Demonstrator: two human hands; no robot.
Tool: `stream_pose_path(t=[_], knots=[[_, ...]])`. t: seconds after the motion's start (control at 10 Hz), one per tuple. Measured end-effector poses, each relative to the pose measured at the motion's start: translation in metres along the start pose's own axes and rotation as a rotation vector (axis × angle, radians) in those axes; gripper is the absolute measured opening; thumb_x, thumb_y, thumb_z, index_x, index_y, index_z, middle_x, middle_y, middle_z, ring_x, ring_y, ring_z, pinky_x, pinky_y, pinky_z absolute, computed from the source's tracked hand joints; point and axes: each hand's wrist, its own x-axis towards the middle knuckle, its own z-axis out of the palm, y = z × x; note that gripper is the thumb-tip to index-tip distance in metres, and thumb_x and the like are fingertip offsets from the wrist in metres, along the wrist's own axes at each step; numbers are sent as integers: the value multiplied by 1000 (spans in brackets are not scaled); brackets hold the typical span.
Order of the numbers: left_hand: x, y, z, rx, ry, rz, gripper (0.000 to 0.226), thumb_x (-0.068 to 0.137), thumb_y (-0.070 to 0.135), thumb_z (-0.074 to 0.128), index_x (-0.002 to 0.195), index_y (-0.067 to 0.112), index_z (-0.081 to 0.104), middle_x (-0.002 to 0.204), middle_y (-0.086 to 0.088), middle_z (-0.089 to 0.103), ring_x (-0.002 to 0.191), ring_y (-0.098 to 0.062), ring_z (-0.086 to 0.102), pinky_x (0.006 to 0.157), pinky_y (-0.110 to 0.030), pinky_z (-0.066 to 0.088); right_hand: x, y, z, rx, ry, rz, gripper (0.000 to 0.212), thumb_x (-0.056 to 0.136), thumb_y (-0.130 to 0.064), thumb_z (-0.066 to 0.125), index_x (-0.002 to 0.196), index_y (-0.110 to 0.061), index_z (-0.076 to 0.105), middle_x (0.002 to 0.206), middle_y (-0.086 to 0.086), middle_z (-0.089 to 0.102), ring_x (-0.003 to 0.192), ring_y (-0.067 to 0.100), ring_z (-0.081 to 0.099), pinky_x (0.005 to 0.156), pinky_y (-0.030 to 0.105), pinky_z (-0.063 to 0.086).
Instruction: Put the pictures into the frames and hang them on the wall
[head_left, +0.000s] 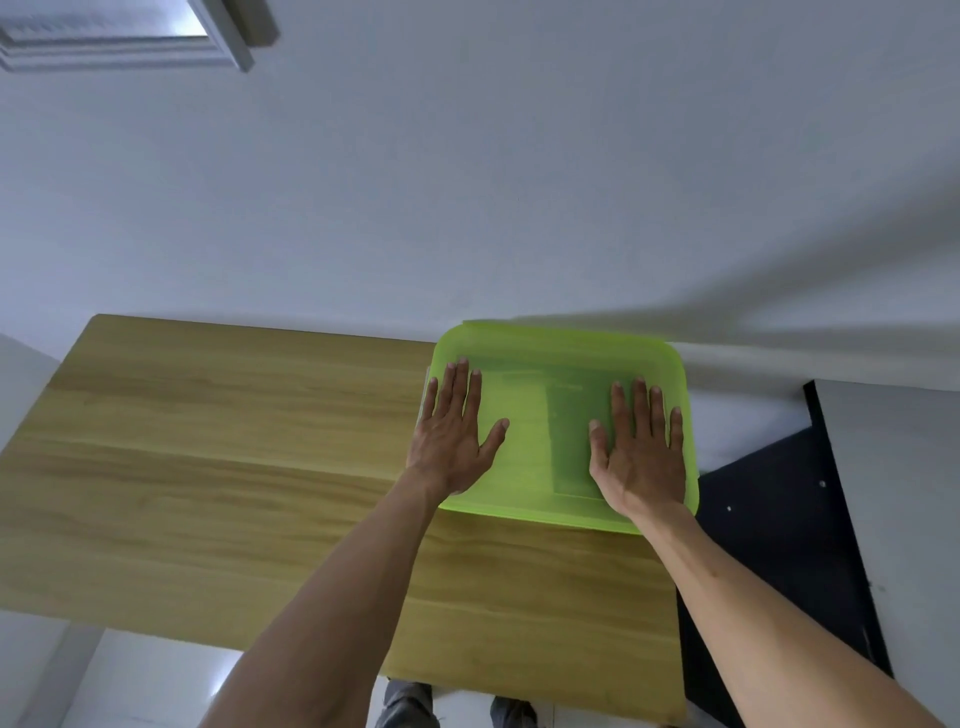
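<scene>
The left hand (451, 441) and right hand (640, 457) are lying flat, grasping nothing, pressing the green lid (550, 364), probably to steady the box at the table's (208, 441) far right corner.

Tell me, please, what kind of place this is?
Probably a plain indoor room in a home or small office. A wooden table stands against a bare white wall, a framed opening shows at the upper left, and both hands press flat on a green plastic lid.
</scene>
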Motion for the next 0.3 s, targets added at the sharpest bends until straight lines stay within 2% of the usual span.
stream_pose_path(t=[0.2,0.3], knots=[[0,1,-3,11,-40,-9,85,90,66,-3,153,9,-13,159,-13,-25,146,-23,-28,121,-44,-11,1,0,-7,43,-75,-8,66,101,-54,2,158,-23,-10,164,4,-21,150,21,-22,121,44,-16],[-1,4,-11,-75,-51,0,84,90,65,-1,151,10,-19,158,-12,-29,144,-22,-32,120,-45,-15,1,3,-19,116,-141,-14,66,103,-53,6,157,-22,-15,162,4,-27,148,21,-28,120,44,-18]])
